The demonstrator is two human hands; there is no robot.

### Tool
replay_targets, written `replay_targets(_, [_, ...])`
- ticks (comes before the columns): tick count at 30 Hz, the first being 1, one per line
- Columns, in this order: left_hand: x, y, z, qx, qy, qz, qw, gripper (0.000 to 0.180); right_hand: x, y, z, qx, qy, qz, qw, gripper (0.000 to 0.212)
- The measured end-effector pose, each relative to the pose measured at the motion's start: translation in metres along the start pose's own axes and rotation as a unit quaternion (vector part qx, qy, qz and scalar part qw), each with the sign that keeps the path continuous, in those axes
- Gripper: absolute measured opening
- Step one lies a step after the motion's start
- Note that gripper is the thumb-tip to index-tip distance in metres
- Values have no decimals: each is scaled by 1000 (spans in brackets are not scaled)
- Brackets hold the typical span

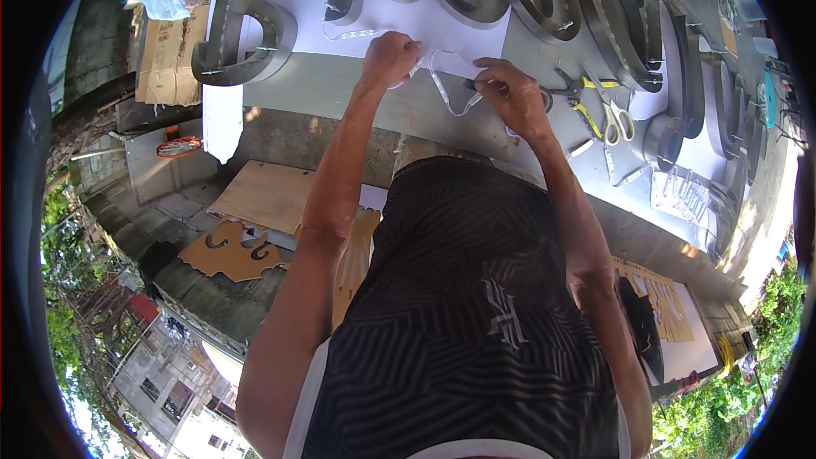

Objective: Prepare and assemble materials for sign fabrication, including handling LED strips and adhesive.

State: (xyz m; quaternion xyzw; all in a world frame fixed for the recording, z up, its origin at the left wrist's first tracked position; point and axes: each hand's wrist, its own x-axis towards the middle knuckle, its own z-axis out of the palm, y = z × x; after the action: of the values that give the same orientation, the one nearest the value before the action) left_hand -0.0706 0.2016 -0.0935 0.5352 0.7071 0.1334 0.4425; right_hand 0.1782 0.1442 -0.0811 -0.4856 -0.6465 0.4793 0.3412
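A strand of white LED modules [440, 87] hangs in a loop between my two hands over the grey tabletop. My left hand [389, 59] is closed around part of the strand, whose other side runs up onto white paper. The fingers of my right hand [512, 98] pinch the strand's other end. A small dark piece [470, 83] shows at those fingertips; I cannot make out what it is. Beyond my hands stand large grey metal channel letters [463, 8]. Partly behind my right hand lies a dark ring-shaped roll [546, 100].
Right of my right hand lie yellow-and-black pliers [586, 115] and scissors [618, 123] with pale handles. More LED modules [680, 195] lie at the right of the table. A cardboard box [172, 59] stands at far left. Below the table edge rest brown cut-out panels [229, 255].
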Motion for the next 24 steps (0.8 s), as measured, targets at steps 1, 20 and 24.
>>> replay_targets(1, [6, -3, 0, 58, -26, -3, 998, 27, 11, 3, 9, -64, 2, -25, 998, 12])
replay_targets(20, [14, -14, -5, -270, -318, -94, 904, 24, 26, 9, 47, -216, 52, -106, 969, 14])
replay_targets(24, [0, -18, 1, -301, -342, -108, 884, 25, 12, 1, 43, -169, 57, -125, 976, 15])
